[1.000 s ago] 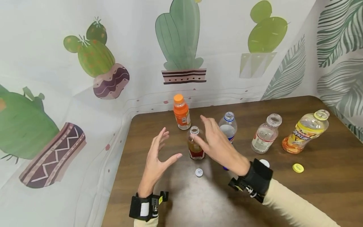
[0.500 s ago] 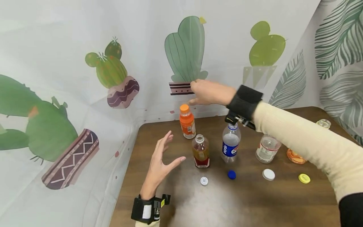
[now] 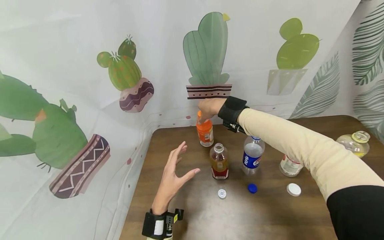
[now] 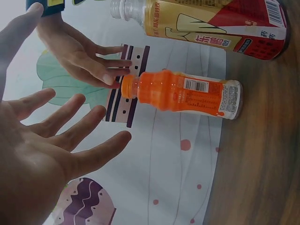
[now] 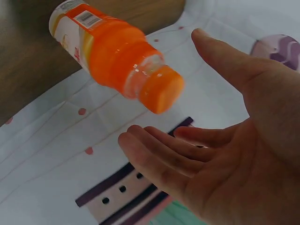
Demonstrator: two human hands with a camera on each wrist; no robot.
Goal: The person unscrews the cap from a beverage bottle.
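Note:
An orange drink bottle [image 3: 205, 134] with an orange cap [image 5: 162, 89] stands upright at the back left of the table. My right hand [image 3: 209, 108] reaches over its top. In the right wrist view the thumb [image 5: 220, 54] and fingers [image 5: 159, 159] are spread on either side of the cap, with a gap showing between. My left hand [image 3: 172, 176] hovers at the table's left, thumb and fingers apart, holding nothing. Nearest to it stands an uncapped bottle with a gold and red label [image 3: 219, 163]. A small white cap [image 3: 222, 194] lies in front of that bottle.
An uncapped Pepsi bottle [image 3: 252, 155], a clear bottle [image 3: 290, 166] and a yellow-ringed bottle [image 3: 355, 144] stand to the right, partly behind the right sleeve [image 3: 288, 133]. A blue cap [image 3: 252, 188] and a larger white cap [image 3: 293, 189] lie on the table [image 3: 240, 220].
My right hand has moved from beside the gold and red bottle, up and back, then down to the orange bottle's cap. The left hand keeps its pose, and the head view has shifted.

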